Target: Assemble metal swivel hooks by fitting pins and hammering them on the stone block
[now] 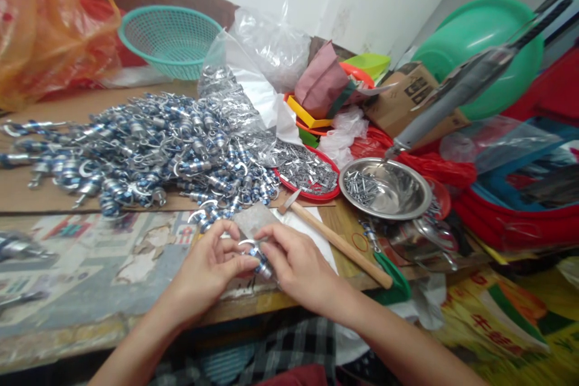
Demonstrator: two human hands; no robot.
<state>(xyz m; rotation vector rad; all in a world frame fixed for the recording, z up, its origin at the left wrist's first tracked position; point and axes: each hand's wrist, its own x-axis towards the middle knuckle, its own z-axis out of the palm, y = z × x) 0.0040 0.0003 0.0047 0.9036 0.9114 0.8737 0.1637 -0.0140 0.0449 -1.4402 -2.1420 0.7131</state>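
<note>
Left hand [212, 265]: fingers nearly closed, thumb and forefinger pinching a blue-banded metal piece [263, 268]
Right hand [296, 253]: fingers curled in, gripping the right side of that piece
Metal piece: between both hands, at the near side of the tabletop [90, 307]
Pile of similar pieces [149, 151]: far left, on cardboard [27, 199]
Hammer [341, 244]: just right of the right hand
Steel bowl [407, 193]: far right, pins [359, 186] inside

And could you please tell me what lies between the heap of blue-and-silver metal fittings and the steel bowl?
In the head view, a red tray of small metal pieces lies between the heap of fittings and the steel bowl.
</note>
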